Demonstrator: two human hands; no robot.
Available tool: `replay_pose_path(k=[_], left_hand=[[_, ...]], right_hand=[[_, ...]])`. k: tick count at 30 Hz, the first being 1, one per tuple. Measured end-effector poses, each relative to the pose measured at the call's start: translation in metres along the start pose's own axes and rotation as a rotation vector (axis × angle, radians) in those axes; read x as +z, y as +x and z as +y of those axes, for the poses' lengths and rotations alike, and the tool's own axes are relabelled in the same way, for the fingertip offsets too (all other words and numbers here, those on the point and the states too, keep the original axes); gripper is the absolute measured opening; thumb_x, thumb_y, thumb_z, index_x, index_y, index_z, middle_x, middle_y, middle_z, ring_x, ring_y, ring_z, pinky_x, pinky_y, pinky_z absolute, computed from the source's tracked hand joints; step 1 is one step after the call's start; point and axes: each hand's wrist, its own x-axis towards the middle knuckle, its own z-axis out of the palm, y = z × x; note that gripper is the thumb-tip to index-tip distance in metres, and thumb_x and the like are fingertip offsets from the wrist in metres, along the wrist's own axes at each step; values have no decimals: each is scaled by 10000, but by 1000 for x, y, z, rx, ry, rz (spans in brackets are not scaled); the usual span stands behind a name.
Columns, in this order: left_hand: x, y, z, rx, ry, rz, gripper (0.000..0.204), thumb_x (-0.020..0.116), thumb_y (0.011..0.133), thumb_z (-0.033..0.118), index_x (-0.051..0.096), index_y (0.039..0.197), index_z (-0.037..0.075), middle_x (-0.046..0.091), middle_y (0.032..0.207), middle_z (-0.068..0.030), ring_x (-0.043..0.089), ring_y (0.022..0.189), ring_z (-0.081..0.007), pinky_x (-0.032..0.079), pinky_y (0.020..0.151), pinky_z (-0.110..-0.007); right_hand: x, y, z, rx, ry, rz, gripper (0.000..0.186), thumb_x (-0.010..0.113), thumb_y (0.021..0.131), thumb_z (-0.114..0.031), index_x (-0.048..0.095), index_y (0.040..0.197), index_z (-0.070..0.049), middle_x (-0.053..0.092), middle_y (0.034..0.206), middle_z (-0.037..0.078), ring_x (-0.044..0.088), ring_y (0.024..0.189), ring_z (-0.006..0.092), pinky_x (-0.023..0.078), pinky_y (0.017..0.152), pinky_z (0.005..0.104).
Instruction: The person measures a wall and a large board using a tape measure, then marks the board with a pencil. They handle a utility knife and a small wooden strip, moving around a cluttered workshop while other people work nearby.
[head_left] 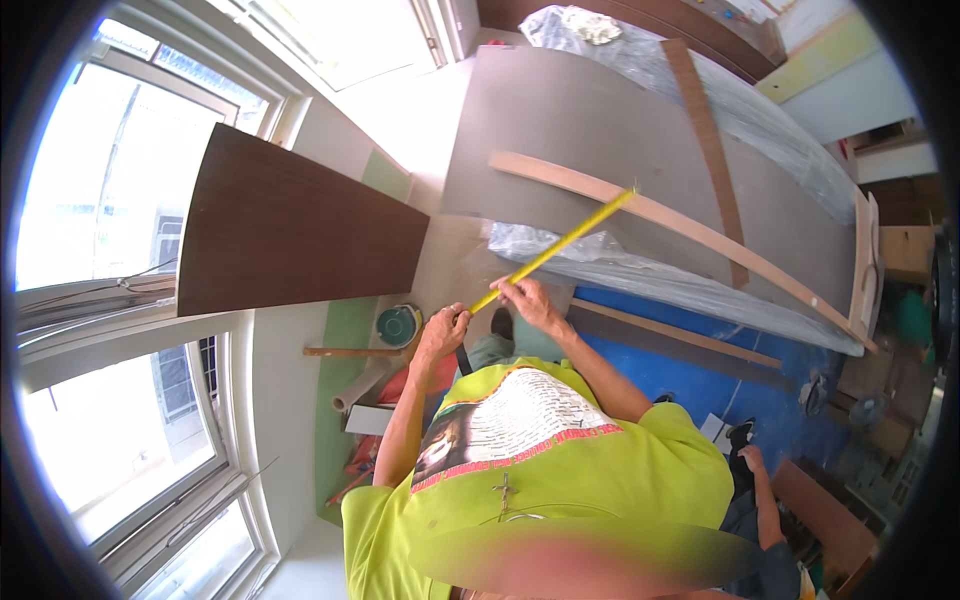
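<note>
A yellow tape measure (565, 243) stretches diagonally from my hands to a pale wooden strip (567, 176) lying on a large grey board (530, 100); its far end reaches the strip. My left hand (443, 330) is closed on the near end of the tape, where the case is mostly hidden by my fingers. A little further along, my right hand (525, 300) is also closed on the yellow blade. A darker wooden strip (700, 120) crosses the board at the back, under the pale one.
A dark brown panel (290, 225) stands left by the windows, above a green bucket (398, 326). Plastic sheeting (600, 260) edges the board. Another strip (680, 335) lies near a blue covering (670, 390). Another person's arm (762, 490) shows at lower right; boxes (905, 250) sit right.
</note>
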Motion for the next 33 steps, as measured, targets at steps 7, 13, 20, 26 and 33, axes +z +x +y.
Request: replay_pose_path(k=[7, 13, 20, 26, 33], left_hand=[[-76, -3, -62, -67, -37, 46, 277, 492, 941, 261, 629, 970, 23, 562, 667, -143, 555, 599, -229, 429, 578, -351], [-127, 71, -90, -171, -66, 115, 275, 475, 941, 275, 646, 940, 60, 610, 699, -153, 614, 656, -249, 469, 638, -353], [-215, 250, -84, -27, -288, 29, 271, 466, 980, 237, 652, 950, 43, 602, 761, -12, 532, 706, -84, 421, 633, -248], [-279, 390, -64, 63, -467, 70, 323, 478, 969, 268, 636, 948, -13, 588, 736, -26, 527, 672, -109, 424, 625, -267], [-296, 530, -11, 132, -667, -121, 305, 498, 980, 316, 624, 961, 39, 579, 711, -14, 528, 641, -79, 420, 582, -230]], right_hand=[[-22, 106, -58, -183, 144, 272, 304, 550, 963, -286, 673, 930, -11, 596, 762, -3, 515, 698, 66, 457, 665, 228], [15, 176, -90, -121, 17, 137, 262, 561, 959, -261, 638, 1052, -29, 578, 769, -9, 511, 690, 72, 453, 634, 238], [78, 263, -83, -53, -241, 178, 259, 619, 912, -173, 611, 1114, -11, 585, 733, 7, 529, 653, 79, 457, 607, 256], [76, 310, -123, -162, -367, 136, 287, 599, 915, -225, 591, 1138, -45, 624, 753, 90, 586, 663, 204, 478, 639, 330], [-2, 296, -182, 14, -490, 665, 270, 613, 907, -191, 601, 1140, -54, 656, 828, 110, 634, 743, 208, 508, 689, 316]])
